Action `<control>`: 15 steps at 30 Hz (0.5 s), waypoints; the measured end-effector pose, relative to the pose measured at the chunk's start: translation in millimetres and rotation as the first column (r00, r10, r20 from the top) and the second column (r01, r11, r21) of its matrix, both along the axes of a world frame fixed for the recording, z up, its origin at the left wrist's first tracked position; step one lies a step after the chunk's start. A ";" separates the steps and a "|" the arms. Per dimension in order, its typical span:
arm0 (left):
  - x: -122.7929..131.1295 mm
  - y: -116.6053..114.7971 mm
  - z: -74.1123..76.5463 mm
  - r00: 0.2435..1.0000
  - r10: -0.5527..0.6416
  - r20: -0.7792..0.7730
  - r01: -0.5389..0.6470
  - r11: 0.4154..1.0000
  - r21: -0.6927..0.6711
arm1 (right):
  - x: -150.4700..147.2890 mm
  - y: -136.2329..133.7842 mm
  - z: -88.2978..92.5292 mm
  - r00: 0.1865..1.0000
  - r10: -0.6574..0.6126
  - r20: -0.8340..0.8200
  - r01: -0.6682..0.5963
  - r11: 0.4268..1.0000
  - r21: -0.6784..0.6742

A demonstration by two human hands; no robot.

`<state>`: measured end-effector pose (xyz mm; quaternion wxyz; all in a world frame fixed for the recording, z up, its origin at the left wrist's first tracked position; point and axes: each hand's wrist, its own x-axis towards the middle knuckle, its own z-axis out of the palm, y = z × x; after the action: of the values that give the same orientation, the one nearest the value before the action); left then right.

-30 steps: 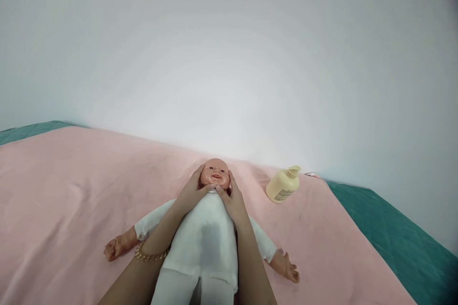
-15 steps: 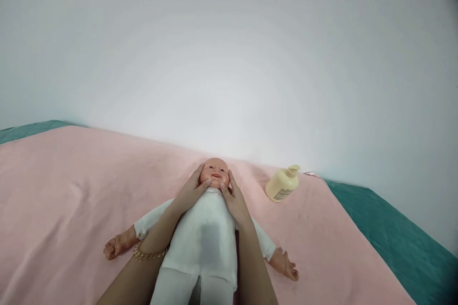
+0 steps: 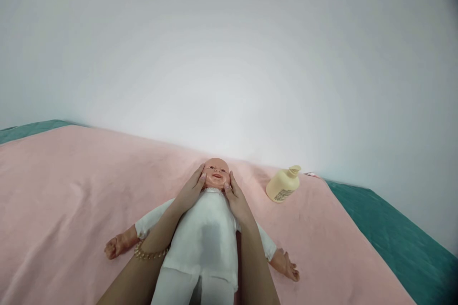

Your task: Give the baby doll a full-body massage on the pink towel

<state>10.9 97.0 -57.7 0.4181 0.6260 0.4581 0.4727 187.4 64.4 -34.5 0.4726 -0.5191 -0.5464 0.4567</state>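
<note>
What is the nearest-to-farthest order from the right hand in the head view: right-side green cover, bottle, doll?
1. Doll: touched at its head by the right hand.
2. Bottle: right of that hand.
3. Green cover: farther right.

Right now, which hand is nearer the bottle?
The right hand. It rests against the side of the doll's head that faces the bottle, apart from the bottle. The left hand is against the head's other side, farther off.
</note>
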 end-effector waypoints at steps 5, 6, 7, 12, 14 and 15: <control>-1.8 -4.2 8.0 1.000 -0.006 -0.020 0.004 0.998 -0.058 | -1.5 -1.6 2.8 1.000 0.004 0.021 -0.003 0.999 -0.032; -2.0 -4.7 9.0 1.000 -0.005 -0.029 0.004 0.998 -0.059 | -1.8 -1.8 2.8 1.000 0.009 0.015 -0.008 0.999 -0.036; -2.2 -5.0 9.8 0.999 -0.008 -0.034 0.006 0.998 -0.059 | -2.0 -1.9 2.4 1.000 0.013 0.003 -0.013 0.999 -0.038; -0.9 -4.3 8.3 0.998 0.012 -0.054 -0.015 0.998 -0.061 | -1.8 0.1 -3.5 0.999 0.024 -0.033 -0.025 0.999 -0.029; 0.0 -2.8 4.6 1.000 0.003 -0.025 -0.004 0.998 -0.056 | -2.1 1.3 -5.5 0.999 0.023 -0.032 -0.024 0.999 -0.027; 0.5 -1.5 1.9 1.000 -0.007 0.002 0.007 0.999 -0.053 | -2.6 1.8 -6.1 0.999 0.020 -0.031 -0.021 0.999 -0.025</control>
<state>11.3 95.4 -55.8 0.4366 0.6160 0.4679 0.4594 184.7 66.1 -40.6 0.4696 -0.5124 -0.5386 0.4762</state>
